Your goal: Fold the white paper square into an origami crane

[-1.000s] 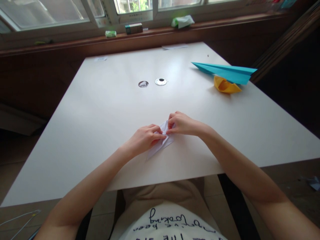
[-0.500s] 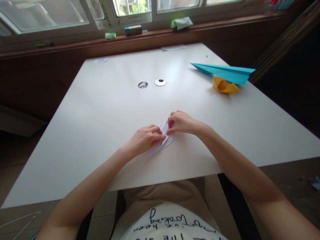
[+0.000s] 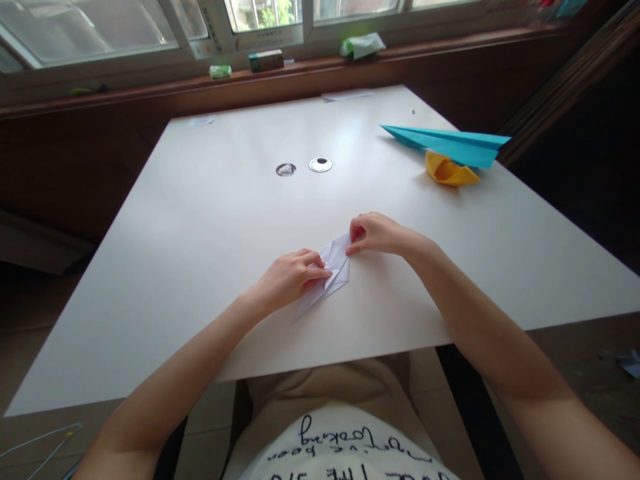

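Note:
A folded sheet of white paper (image 3: 338,272) lies slantwise near the front of the white table, with creases and layered flaps showing. On its left part rests my left hand (image 3: 295,275), thumb and fingers closed on the folds and pressing them down. My right hand (image 3: 373,233) pinches the paper's upper right edge between thumb and curled fingers. Part of the paper is hidden under the left fingers.
A blue paper plane (image 3: 453,143) and a yellow paper boat (image 3: 449,171) lie at the table's right. Two round cable holes (image 3: 286,170) pierce the white table (image 3: 200,220) near its middle. Small packets and a box (image 3: 267,61) stand on the windowsill.
My right hand has slid up and to the right along the paper, uncovering more of its folds. My left hand has stayed in place.

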